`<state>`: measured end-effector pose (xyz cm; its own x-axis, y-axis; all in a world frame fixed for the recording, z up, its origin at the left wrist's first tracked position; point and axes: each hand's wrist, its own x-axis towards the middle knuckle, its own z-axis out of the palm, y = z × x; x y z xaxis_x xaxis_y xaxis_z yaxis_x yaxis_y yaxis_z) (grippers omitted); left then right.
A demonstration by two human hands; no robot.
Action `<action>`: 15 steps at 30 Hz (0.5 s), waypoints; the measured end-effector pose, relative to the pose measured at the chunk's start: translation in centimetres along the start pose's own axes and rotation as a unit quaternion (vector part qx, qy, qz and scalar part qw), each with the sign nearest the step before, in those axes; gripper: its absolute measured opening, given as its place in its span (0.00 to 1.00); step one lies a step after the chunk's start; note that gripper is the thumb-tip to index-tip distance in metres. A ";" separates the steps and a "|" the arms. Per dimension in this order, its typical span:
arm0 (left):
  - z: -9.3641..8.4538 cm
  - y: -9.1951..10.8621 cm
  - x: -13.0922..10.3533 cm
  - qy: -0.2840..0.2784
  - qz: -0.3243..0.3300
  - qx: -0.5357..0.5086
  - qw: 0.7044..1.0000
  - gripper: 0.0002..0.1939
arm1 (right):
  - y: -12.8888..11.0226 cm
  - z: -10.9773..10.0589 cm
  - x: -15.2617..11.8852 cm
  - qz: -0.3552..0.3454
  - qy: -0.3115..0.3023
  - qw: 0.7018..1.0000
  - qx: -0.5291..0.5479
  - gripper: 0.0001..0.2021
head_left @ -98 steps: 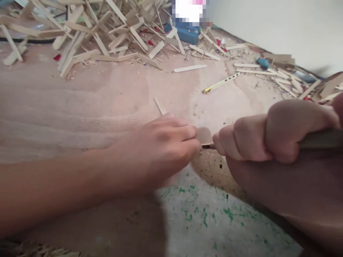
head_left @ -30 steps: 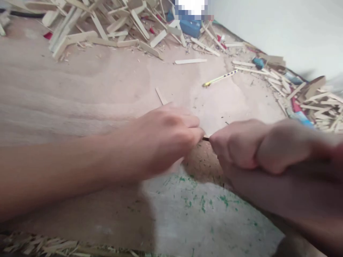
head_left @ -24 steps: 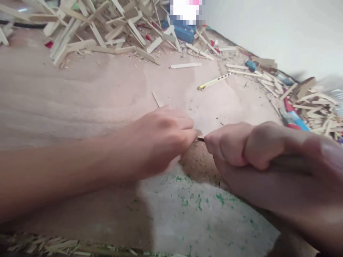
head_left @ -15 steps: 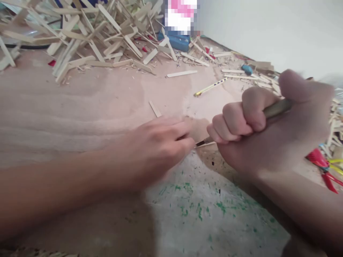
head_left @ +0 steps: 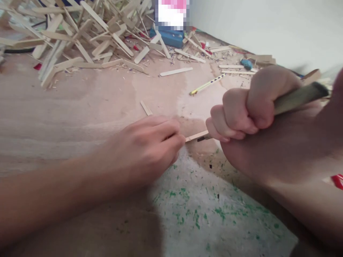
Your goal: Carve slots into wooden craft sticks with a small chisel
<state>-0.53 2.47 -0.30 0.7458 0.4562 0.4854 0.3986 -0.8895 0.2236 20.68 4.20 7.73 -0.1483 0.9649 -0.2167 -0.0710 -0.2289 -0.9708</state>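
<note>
My left hand (head_left: 152,146) is closed on a flat wooden stick (head_left: 197,136), whose pale length sticks out to the right of the fingertips. My right hand (head_left: 249,110) is wrapped round the wooden handle of a carving tool (head_left: 297,99). The tool's short dark blade comes out below the little finger and lies beside the stick, near its lower edge. Whether blade and stick touch I cannot tell. Another stick (head_left: 146,107) lies just behind my left hand, partly hidden by it.
A tangled heap of wooden sticks (head_left: 107,34) fills the back left, beside a blue block (head_left: 171,38). A yellow dotted stick (head_left: 207,84) and a loose stick (head_left: 176,71) lie mid-table. Something red (head_left: 338,181) shows at the right edge; a wall rises behind.
The blade has moved away from my left fingertips, and more of the stick shows. My right thumb has lifted off the handle's end. The view has shifted a little, moving the scene left.
</note>
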 end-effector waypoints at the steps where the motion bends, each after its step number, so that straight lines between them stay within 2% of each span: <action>1: -0.1 0.0 0.1 0.004 -0.004 0.011 1.000 0.15 | -0.1 0.1 0.1 -0.006 0.016 1.000 0.000 0.48; 4: -0.3 -0.1 0.4 -0.002 -0.022 0.037 0.999 0.16 | -0.5 0.2 0.2 -0.026 0.036 0.999 -0.018 0.38; 6: -0.5 -0.3 0.6 -0.017 -0.041 0.040 0.998 0.15 | -0.4 0.0 -0.1 -0.027 0.034 0.998 -0.048 0.35; 12: -0.8 -1.1 0.9 -0.045 -0.045 0.067 0.996 0.16 | 1.1 -1.1 -0.9 -0.117 0.027 0.991 -0.053 0.31; 15: -0.8 -1.2 0.8 -0.052 -0.057 0.062 0.995 0.16 | 1.1 -1.4 -0.6 -0.113 0.029 0.993 -0.033 0.30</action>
<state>-0.81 3.86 0.55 0.7407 0.5606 0.3703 0.5419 -0.8243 0.1642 22.03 3.51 6.69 -0.0787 0.9969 0.0044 -0.0317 0.0019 -0.9995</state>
